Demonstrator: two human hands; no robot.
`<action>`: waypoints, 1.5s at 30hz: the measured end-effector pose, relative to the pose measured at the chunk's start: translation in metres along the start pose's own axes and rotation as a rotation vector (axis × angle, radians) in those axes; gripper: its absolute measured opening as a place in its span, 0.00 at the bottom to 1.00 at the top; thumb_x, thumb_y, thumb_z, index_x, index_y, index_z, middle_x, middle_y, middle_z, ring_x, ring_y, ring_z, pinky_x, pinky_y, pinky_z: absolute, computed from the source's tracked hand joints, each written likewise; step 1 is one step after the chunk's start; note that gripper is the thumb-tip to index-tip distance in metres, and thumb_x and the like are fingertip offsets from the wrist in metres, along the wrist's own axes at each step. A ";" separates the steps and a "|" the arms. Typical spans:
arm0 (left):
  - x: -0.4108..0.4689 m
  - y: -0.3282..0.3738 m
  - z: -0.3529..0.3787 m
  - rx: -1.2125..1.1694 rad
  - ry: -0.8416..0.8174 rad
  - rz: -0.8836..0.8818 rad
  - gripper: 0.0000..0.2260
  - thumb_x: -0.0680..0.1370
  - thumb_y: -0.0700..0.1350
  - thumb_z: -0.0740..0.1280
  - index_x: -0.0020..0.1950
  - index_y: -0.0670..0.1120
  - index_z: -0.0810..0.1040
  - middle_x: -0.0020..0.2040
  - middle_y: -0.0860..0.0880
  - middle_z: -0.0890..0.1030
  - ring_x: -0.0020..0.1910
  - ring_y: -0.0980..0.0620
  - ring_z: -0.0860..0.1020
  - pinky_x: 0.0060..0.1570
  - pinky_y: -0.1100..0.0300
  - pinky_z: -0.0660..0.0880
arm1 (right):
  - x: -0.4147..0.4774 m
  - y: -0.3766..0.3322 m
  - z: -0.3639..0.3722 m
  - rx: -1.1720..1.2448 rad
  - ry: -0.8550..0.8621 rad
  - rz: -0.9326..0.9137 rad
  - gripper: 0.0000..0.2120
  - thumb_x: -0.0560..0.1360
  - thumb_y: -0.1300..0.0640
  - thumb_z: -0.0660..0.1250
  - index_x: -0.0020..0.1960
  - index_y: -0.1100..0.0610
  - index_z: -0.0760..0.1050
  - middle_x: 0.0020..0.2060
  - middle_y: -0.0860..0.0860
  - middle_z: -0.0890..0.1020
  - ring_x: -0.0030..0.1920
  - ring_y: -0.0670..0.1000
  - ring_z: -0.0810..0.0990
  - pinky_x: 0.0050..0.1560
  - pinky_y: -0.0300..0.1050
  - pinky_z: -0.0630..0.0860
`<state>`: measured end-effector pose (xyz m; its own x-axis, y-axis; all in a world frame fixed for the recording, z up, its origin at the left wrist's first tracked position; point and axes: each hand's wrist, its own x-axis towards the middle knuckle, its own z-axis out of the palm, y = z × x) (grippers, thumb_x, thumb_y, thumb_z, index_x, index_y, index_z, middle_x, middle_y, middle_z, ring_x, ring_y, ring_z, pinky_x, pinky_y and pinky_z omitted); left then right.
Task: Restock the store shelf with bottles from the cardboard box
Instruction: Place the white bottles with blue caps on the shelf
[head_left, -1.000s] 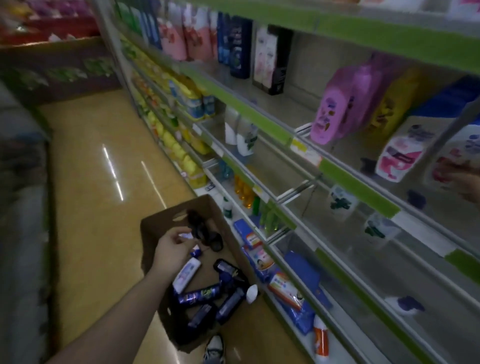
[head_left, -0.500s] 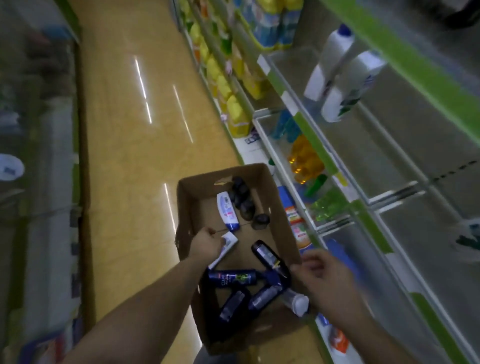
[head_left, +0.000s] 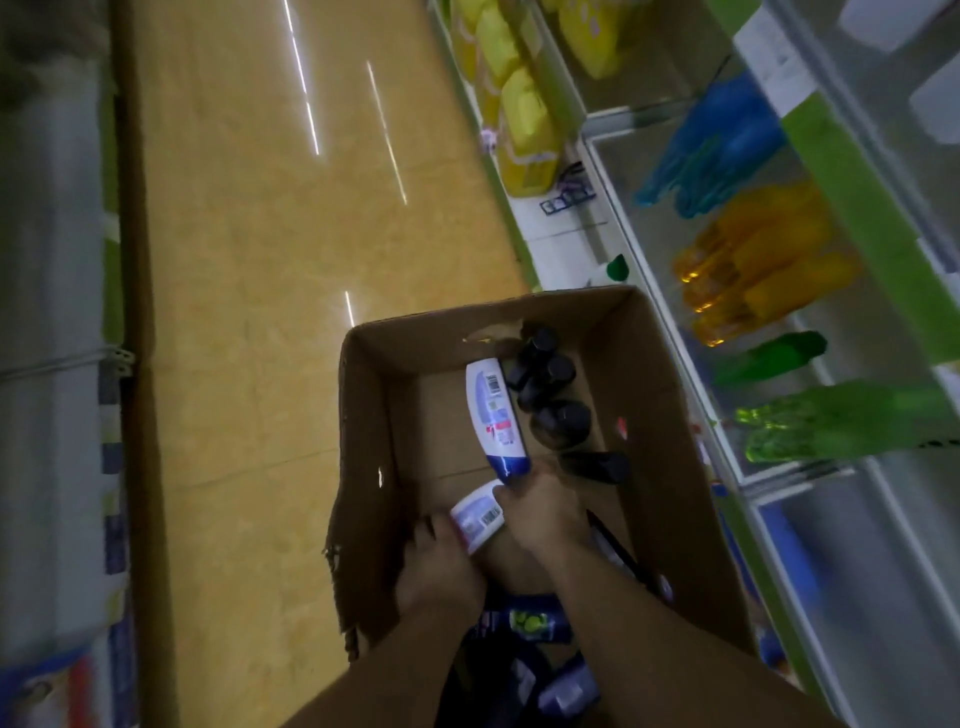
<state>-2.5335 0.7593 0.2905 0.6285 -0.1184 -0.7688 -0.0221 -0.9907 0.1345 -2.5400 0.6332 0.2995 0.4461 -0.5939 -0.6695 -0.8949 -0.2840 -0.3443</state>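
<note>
Reaching into the box (head_left: 363, 415) at lower centre of the frame, you have both hands down among the stock. Your left hand (head_left: 441, 571) curls its fingers round the near end of the small bottle (head_left: 478, 514), white with its barcode up, just left of your right hand (head_left: 545, 514). The right hand's fingers bend downward where that bottle meets the blue cap of the long bottle (head_left: 493, 410); which of the 2 they pinch, I cannot tell.

Settle that first: 1 bottle per hand, each gripped round the body rather than the cap, so nothing slips on the lift. Take the long bottle by its middle, since it lies flat just beside the dark bottles (head_left: 545, 384) on its right, and raise it straight up so you do not knock them. Then carry both to the shelf (head_left: 872, 223) at the right of the frame and stand them upright, labels outward.
</note>
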 end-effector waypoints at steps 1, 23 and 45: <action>0.005 0.001 0.004 0.033 0.024 0.009 0.30 0.76 0.49 0.65 0.75 0.49 0.57 0.72 0.45 0.65 0.69 0.43 0.69 0.60 0.54 0.72 | 0.011 -0.002 0.007 -0.016 0.019 0.023 0.24 0.74 0.45 0.70 0.64 0.57 0.71 0.59 0.58 0.81 0.58 0.60 0.81 0.52 0.47 0.77; -0.026 0.015 -0.050 -0.107 0.061 0.210 0.30 0.72 0.50 0.70 0.72 0.60 0.63 0.64 0.49 0.68 0.54 0.49 0.76 0.51 0.53 0.80 | -0.032 -0.042 -0.078 0.054 0.161 -0.262 0.17 0.76 0.39 0.62 0.53 0.51 0.71 0.41 0.50 0.79 0.41 0.53 0.79 0.42 0.49 0.77; -0.386 0.083 -0.151 -0.664 -0.393 0.753 0.26 0.53 0.29 0.80 0.51 0.41 0.85 0.48 0.41 0.86 0.48 0.43 0.82 0.41 0.61 0.79 | -0.447 0.166 -0.365 0.964 0.446 -0.431 0.14 0.64 0.44 0.77 0.42 0.53 0.84 0.26 0.49 0.77 0.28 0.49 0.74 0.36 0.50 0.72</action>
<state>-2.6607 0.7332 0.6931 0.3334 -0.8131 -0.4773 0.2020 -0.4328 0.8785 -2.8932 0.5769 0.7816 0.4959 -0.8559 -0.1470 -0.1996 0.0524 -0.9785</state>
